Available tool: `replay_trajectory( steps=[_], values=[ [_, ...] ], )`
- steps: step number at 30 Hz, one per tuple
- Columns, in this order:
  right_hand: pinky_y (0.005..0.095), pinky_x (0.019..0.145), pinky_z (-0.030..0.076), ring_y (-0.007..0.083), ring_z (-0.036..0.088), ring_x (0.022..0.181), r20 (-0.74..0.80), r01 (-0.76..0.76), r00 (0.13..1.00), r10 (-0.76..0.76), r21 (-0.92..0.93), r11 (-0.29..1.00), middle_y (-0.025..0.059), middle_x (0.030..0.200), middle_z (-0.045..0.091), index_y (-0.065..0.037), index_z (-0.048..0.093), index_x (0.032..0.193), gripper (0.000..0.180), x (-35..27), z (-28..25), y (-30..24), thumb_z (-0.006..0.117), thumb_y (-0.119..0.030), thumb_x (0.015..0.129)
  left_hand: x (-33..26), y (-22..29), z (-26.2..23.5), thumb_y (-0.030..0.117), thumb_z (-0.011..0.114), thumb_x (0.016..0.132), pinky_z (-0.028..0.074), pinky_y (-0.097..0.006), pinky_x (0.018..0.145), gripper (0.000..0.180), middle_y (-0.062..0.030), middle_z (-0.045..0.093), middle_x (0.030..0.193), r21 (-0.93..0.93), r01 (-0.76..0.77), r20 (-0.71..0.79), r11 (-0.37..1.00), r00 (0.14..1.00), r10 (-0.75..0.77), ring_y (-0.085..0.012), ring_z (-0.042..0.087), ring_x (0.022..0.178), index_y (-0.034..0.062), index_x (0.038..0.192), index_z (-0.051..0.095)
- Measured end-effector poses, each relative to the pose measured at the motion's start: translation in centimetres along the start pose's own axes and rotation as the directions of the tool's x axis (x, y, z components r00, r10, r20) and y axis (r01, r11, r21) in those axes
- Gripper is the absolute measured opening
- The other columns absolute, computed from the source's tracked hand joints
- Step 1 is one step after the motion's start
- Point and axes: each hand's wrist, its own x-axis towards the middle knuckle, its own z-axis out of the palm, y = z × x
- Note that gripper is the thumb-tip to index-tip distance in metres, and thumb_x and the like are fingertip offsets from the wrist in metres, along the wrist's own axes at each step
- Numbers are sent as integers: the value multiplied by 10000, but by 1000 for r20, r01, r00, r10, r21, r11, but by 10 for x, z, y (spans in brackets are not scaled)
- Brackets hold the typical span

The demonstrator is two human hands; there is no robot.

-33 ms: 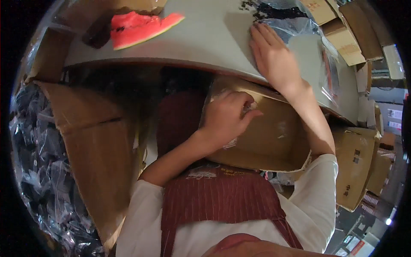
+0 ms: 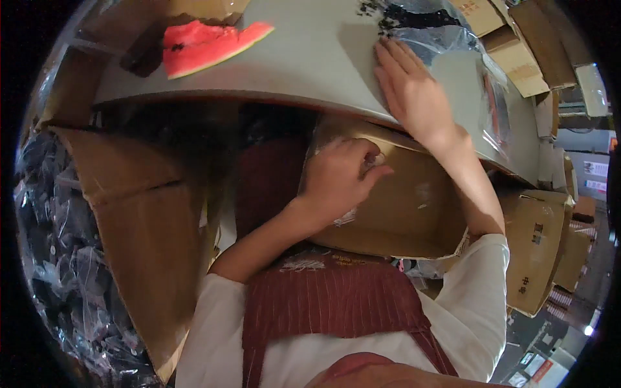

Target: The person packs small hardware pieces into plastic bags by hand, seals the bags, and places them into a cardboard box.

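On the far left sits a pile of dark things in shiny clear wrap (image 2: pixel 61 258), and next to it stands a big brown cardboard box (image 2: pixel 152 239) with a flat, dull side. Up on the smooth grey table (image 2: pixel 310 55) lies a slice of red watermelon (image 2: pixel 207 42) with a thin green rind, its pointed tip facing right. Below the table edge, the left hand (image 2: pixel 339 178) is curled shut on the crinkly edge of a clear plastic bag (image 2: pixel 323 139) that lines an open brown box (image 2: pixel 414 207). The right hand (image 2: pixel 411 90) lies flat on the table with fingers together, pressing down another clear plastic bag (image 2: pixel 466 77) that runs long toward the right. More brown boxes (image 2: pixel 540 252) stack up at the far right.
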Motion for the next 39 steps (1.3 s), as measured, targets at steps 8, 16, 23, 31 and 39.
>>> replay_trajectory(
  steps=[8,16,23,31,39],
  values=[
    [380,930,519,365,619,1179,94,-213,977,191,429,878,209,1229,652,-32,632,1250,331,-19,-39,20,609,-21,919,4,-2,-1,241,845,773,522,-371,712,289,-94,690,877,-99,10,-10,995,1000,-11,-276,652,808,59,942,696],
    [442,845,514,405,632,973,136,-306,952,274,420,854,195,1033,670,-29,672,1118,307,-9,-22,40,600,6,822,3,-1,0,229,840,781,518,-370,703,275,-101,684,879,-49,-38,6,998,999,39,-270,648,807,61,942,693],
    [443,780,520,387,639,897,56,-197,980,190,345,918,169,945,655,-43,703,1033,230,-1,-15,28,651,-13,811,0,-1,2,235,840,783,512,-370,690,281,-100,666,849,-54,-23,25,998,999,24,-265,631,773,63,947,691],
    [421,745,521,369,636,857,69,-174,985,160,387,906,131,912,655,-39,702,972,177,-21,-33,21,683,19,806,13,1,4,240,828,804,519,-353,704,300,-110,695,863,-79,34,81,996,996,-27,-250,658,777,34,966,682],
    [396,750,526,338,641,870,27,-163,986,167,414,895,118,944,669,-43,708,998,208,-42,-44,10,695,29,804,34,-5,28,299,818,833,541,-305,721,343,-98,739,890,-317,212,144,924,974,-173,-174,685,775,33,1026,719]
  ],
)
